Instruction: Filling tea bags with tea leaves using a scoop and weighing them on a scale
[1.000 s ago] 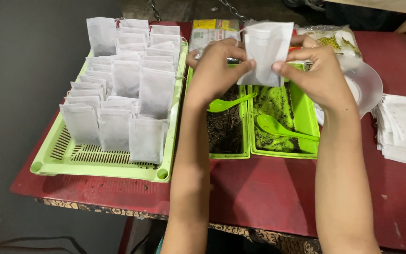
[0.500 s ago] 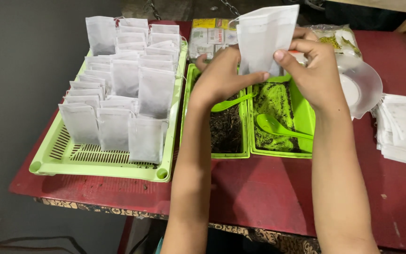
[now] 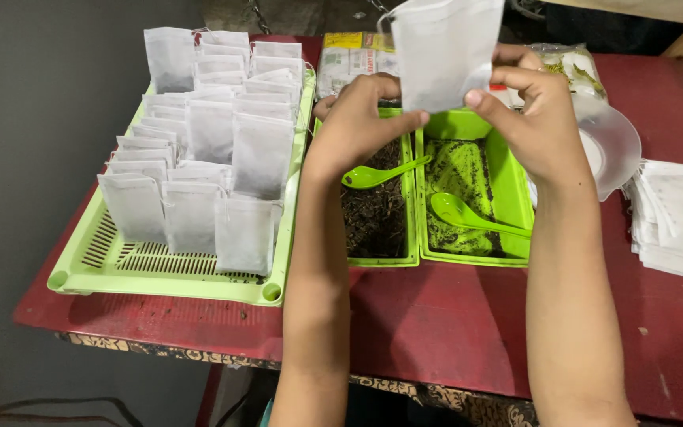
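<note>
Both hands hold one white paper sachet [image 3: 444,49] upright above two green boxes. My left hand [image 3: 361,119] pinches its lower left corner and my right hand [image 3: 535,119] pinches its lower right edge. Below, the left green box [image 3: 379,255] holds dark dried leaves with a green spoon [image 3: 377,174] lying in it. The right green box [image 3: 468,258] holds greenish crumbs and a second green spoon [image 3: 468,215].
A light green slotted tray [image 3: 152,277] at the left holds several upright filled white sachets [image 3: 211,130]. A stack of flat empty sachets [image 3: 677,217] lies at the right. A clear round lid [image 3: 614,142] and printed packets [image 3: 349,59] sit behind the boxes on the red table [image 3: 452,332].
Both hands have lifted the sachet higher and a little away from the boxes. The spoons and the tray have not moved.
</note>
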